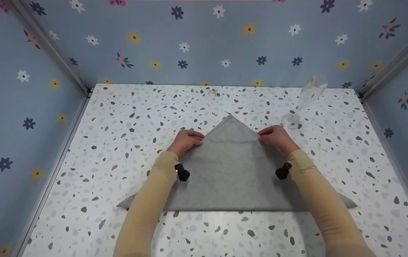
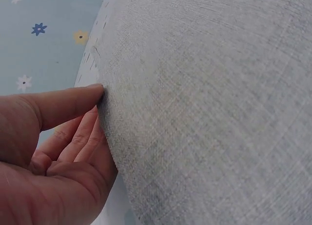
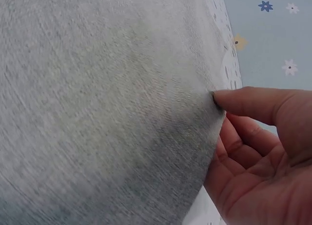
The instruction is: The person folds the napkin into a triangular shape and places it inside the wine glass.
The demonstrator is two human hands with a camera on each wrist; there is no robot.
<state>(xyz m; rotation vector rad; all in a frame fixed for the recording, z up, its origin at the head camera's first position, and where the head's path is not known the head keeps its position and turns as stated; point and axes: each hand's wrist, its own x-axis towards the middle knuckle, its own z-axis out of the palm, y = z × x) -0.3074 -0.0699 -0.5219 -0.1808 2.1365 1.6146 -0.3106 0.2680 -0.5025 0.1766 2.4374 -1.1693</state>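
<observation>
A grey cloth napkin (image 1: 230, 175) lies folded into a triangle, its tip pointing away from me and its long fold running along the near side. My left hand (image 1: 186, 141) pinches the left slanting edge between thumb and fingers, a little below the tip. On the opposite slanting edge, my right hand (image 1: 277, 138) has the same kind of pinch. Both wrist views show the thumb on top of the cloth (image 2: 204, 108) and the other fingers under its edge. In the right wrist view the napkin (image 3: 107, 103) bends upward toward the thumb.
A clear stemmed glass (image 1: 312, 92) stands at the back right, beyond my right hand. The speckled white tabletop (image 1: 96, 150) is bordered by blue flowered panels (image 1: 204, 46) at the back and both sides. Small black devices (image 1: 182, 173) sit at my wrists.
</observation>
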